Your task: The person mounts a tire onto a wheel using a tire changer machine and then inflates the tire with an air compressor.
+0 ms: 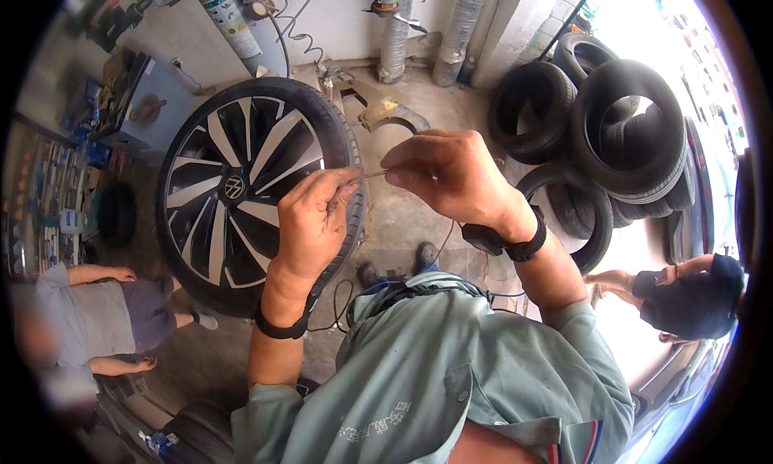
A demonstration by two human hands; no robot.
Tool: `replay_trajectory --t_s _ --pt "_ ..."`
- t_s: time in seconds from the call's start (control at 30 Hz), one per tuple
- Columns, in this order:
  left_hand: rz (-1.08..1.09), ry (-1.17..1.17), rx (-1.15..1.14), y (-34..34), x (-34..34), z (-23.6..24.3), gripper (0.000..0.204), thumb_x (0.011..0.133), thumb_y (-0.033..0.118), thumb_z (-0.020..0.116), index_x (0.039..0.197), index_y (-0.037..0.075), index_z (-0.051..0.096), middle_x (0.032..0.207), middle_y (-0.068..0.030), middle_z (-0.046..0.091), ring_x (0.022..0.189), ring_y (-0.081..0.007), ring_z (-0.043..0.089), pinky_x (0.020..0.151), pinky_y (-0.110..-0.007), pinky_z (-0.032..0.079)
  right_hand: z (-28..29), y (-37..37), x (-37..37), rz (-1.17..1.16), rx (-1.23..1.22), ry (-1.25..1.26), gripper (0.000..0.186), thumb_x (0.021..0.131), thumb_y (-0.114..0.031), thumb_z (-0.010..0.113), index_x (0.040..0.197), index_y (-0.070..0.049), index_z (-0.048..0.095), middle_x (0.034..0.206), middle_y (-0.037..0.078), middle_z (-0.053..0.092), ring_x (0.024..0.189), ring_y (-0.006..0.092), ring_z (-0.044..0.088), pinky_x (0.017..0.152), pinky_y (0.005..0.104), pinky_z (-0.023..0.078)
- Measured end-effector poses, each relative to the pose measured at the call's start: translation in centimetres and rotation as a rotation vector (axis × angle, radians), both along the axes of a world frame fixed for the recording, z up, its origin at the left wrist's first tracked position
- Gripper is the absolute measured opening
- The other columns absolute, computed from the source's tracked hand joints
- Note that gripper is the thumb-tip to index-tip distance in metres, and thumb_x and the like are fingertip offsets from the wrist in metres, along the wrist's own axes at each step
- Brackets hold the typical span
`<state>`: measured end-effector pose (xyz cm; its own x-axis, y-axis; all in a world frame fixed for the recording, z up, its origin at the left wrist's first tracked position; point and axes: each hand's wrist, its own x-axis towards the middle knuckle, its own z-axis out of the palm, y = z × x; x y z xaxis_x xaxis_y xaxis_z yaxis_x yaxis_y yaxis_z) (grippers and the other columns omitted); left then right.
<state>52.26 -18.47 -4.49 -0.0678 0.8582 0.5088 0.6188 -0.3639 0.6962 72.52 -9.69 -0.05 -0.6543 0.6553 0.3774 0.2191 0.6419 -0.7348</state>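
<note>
Both my hands are raised in front of my chest, fingertips pinched and facing each other. A short, thin, pale strip [373,175] runs across the gap between them; its exact kind is too small to make out. My left hand [316,212] grips one end, with dark grime on its fingers. The other end goes into the fingers of my right hand [451,174], which hide it. Just beyond my left hand stands a car wheel [235,187] with black and silver spokes, its tyre [348,134] mounted. My left hand overlaps the wheel's edge in view.
Several loose black tyres [630,130] are piled at the right. A metal machine arm [390,116] and a grey cylinder [233,21] stand beyond the wheel. A cable [342,303] lies near my feet. One person [105,311] is at the left, another [684,295] at the right.
</note>
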Motion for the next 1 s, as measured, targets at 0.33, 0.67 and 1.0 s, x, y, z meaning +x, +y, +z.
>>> replay_trajectory --t_s 0.33,0.67,1.0 --pt "0.012 -0.075 -0.048 -1.0 -2.9 -0.7 0.017 0.085 -0.005 0.068 0.101 -0.001 0.070 0.086 -0.0146 0.070 0.076 -0.0289 0.070 0.065 -0.033 0.054 -0.2 0.5 -3.9 0.111 0.073 -0.063 0.014 0.079 -0.008 0.075 0.093 -0.005 0.073 0.081 0.013 0.070 0.073 0.0298 0.068 0.066 0.0366 0.054" --pt "0.002 -0.253 -0.077 -1.7 -5.2 -3.0 0.029 0.088 -0.004 0.067 0.117 0.000 0.067 0.096 -0.0160 0.073 0.086 -0.0209 0.074 0.074 -0.029 0.057 -0.7 1.0 -7.0 0.159 0.021 -0.171 0.013 0.079 -0.011 0.073 0.090 -0.005 0.071 0.079 0.012 0.071 0.074 0.0313 0.070 0.069 0.0377 0.056" --pt "0.029 -0.294 -0.181 -0.8 -8.0 -5.6 0.018 0.091 0.001 0.066 0.108 0.000 0.069 0.089 -0.0129 0.073 0.083 -0.0180 0.074 0.071 -0.029 0.056 -2.0 2.4 -11.4 0.202 -0.096 -0.145 0.019 0.079 -0.005 0.066 0.097 -0.001 0.065 0.089 0.018 0.069 0.084 0.0335 0.069 0.073 0.0401 0.055"
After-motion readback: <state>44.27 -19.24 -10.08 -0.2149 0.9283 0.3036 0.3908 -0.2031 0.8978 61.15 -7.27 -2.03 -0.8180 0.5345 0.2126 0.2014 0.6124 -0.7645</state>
